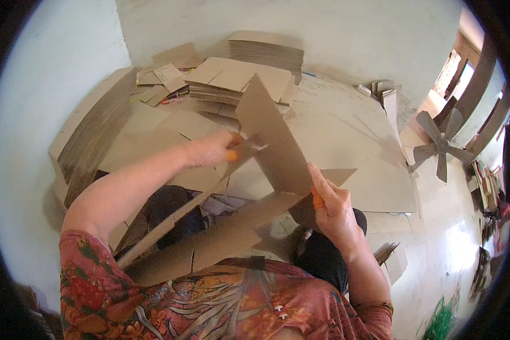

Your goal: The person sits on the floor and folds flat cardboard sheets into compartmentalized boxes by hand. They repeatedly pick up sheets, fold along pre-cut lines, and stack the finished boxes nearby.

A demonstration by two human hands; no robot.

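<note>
A pale, scuffed floor (pixel 345 122) is spreading out beneath the seated person and is serving as the work surface, with light plastered walls (pixel 345 34) rising behind it. Taking the folded cardboard blank (pixel 269 141) held up in the middle as the landmark, a broad flat cardboard sheet (pixel 374 187) is lying just beyond and to its right on the floor. Far to the blank's left, a long leaning row of flattened cardboard (pixel 93 136) is running along the wall. Behind the blank, a low stack of flat brown box blanks (pixel 232 82) is sitting, and behind that a taller, neat pile of cardboard sheets (pixel 266 51) is standing against the wall. Well to the blank's right, a grey fan (pixel 439 144) with bare blades is standing near a bright doorway (pixel 453 73). Left of the rear stack, small paper scraps (pixel 164 76), pale and rectangular, are lying scattered. The blank itself is tilting upward, plain brown and without any label I can make out, its lower flap stretching down toward the person's patterned red shirt (pixel 209 311). The left hand (pixel 212 148) is gripping the blank's left edge, fingers closed on it, orange fingertip covers showing. The right hand (pixel 331 201) is pinching the blank's lower right edge, thumb pressing along the board.
</note>
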